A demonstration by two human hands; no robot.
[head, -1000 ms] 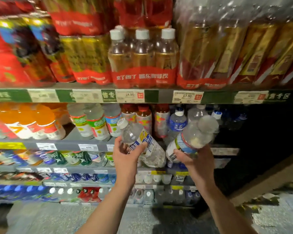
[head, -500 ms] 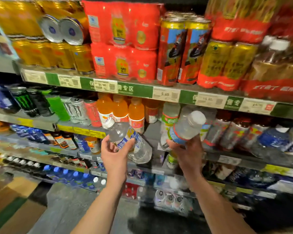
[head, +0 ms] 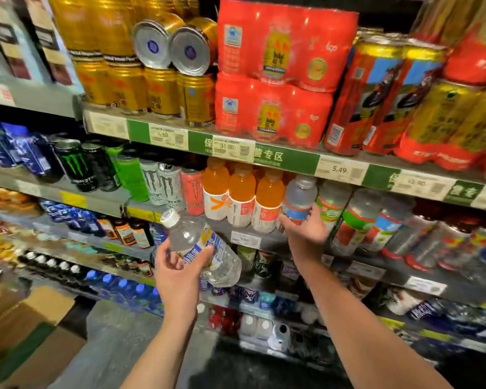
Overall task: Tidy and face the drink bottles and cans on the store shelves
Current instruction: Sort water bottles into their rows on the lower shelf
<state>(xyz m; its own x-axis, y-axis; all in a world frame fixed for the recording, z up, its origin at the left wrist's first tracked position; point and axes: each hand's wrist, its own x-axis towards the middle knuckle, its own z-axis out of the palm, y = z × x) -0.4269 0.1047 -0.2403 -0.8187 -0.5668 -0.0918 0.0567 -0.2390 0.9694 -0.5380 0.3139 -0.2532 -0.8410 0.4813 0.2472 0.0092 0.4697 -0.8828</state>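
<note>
My left hand (head: 180, 272) curls round a clear water bottle (head: 205, 248), tilted, held off the shelf below the orange bottles (head: 242, 197). My right hand (head: 306, 234) grips a second clear bottle (head: 298, 200) upright, just beside those orange bottles.

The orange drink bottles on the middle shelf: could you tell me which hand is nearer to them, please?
Right. The right hand grips a clear bottle just beside the orange drink bottles; the left hand holds another water bottle lower, below and left of them.
</note>
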